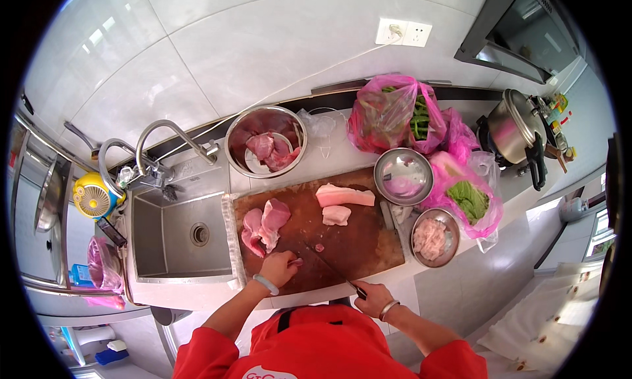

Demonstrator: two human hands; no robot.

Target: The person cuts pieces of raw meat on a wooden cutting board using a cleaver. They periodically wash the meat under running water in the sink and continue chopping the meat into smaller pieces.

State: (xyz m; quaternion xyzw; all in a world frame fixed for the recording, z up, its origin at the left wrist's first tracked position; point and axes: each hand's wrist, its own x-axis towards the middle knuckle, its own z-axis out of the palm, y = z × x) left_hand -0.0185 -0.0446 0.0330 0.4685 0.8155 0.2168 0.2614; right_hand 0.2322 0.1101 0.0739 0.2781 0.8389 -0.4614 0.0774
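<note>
Knife (334, 269) slanted over the board (368, 239), its handle grasped by the right hand (374, 301). The left hand (278, 270) pinched a scrap (296, 262) near the board's front edge; red meat (275, 216) lay just beyond, pale pieces (345, 195) farther back.

Head cam, L one of pair, wide fisheye: sits above red-clad torso (322, 339) (btm ctr, v. close), looks steeply down & a bit fwd. Cutting board (368, 239) approx mid-frame, near; tiled wall (276, 40) up top, further off. Pic upright. Sink (178, 247) L of ctr, pressure cooker (519, 121) upper R. Edges bow twd dark round rim.
</note>
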